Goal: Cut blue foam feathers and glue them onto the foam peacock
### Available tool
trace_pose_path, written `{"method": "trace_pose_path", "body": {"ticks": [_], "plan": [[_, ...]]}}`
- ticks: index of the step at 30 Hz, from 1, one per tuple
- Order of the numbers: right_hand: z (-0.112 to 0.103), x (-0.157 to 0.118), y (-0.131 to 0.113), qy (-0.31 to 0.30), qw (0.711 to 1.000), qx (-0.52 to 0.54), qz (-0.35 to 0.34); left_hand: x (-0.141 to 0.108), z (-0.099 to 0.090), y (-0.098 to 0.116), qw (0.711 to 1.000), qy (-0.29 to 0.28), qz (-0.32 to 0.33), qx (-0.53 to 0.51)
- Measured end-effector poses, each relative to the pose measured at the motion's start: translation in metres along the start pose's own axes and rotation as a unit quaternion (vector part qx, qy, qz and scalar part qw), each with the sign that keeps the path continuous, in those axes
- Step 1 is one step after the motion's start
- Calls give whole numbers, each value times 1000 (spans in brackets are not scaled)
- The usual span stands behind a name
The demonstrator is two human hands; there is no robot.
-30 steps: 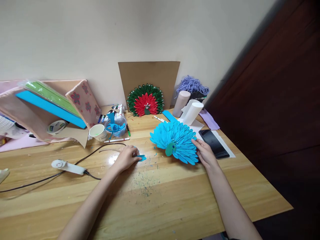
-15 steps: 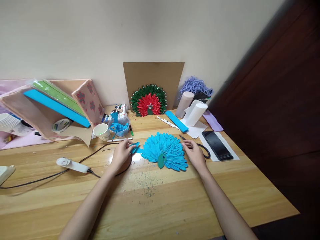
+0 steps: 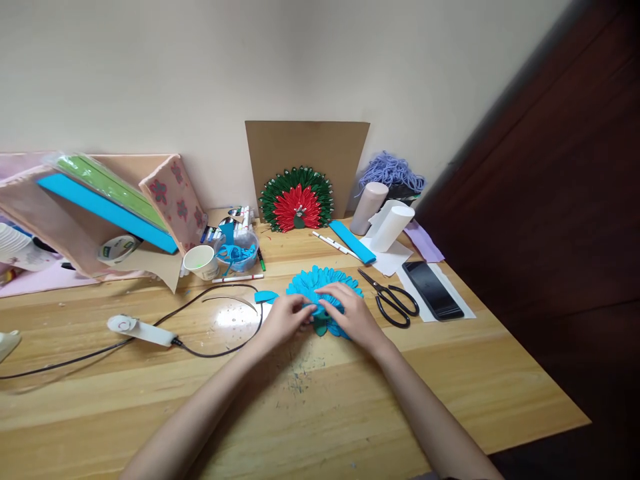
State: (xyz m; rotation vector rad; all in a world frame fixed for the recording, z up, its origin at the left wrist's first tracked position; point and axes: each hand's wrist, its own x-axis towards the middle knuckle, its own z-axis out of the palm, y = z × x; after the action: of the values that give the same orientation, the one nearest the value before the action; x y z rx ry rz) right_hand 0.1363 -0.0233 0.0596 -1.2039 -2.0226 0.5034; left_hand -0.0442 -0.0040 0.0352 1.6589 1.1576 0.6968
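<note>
A blue crepe-paper peacock (image 3: 325,277) with fanned, layered petals lies on the wooden table, its green body (image 3: 321,327) partly covered by my fingers. My left hand (image 3: 289,319) is closed in a pinch at a small blue paper petal (image 3: 320,309) above the fan's middle. From the other side, my right hand (image 3: 351,312) curves over the fan, its thumb and fingertips closed on the same petal. The exact grip is partly hidden. Left of the fan rests a loose piece of blue paper (image 3: 265,297). Black-handled scissors (image 3: 393,299) lie to the right.
A red and green peacock (image 3: 299,203) stands against a brown board (image 3: 307,143) at the wall. A white corded tool (image 3: 143,330), a paper cup (image 3: 201,262) and a tub of blue scraps (image 3: 237,255) are left; a phone (image 3: 433,291) and paper rolls (image 3: 393,228) are right.
My left hand has moved right, from the loose blue paper to the fan's middle. My right hand has moved left from the fan's edge, leaving the scissors uncovered. The hands now meet over the peacock.
</note>
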Motion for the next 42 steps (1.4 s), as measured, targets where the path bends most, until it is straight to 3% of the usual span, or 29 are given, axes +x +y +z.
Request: {"method": "trace_pose_path", "body": {"ticks": [4, 7, 15, 21, 32, 42], "plan": [[8, -7, 9, -20, 999, 44, 19, 4, 24, -2, 998, 9, 19, 54], [7, -12, 17, -14, 998, 52, 29, 2, 30, -4, 998, 17, 25, 47], [6, -16, 21, -21, 999, 30, -23, -12, 41, -10, 998, 52, 46, -1], [10, -17, 24, -7, 998, -12, -69, -13, 44, -12, 997, 70, 42, 4], [15, -18, 23, -1, 997, -44, -64, -12, 44, -15, 996, 87, 23, -19], [16, -17, 23, 5, 991, -89, -101, -12, 43, -14, 994, 95, 16, -49]]}}
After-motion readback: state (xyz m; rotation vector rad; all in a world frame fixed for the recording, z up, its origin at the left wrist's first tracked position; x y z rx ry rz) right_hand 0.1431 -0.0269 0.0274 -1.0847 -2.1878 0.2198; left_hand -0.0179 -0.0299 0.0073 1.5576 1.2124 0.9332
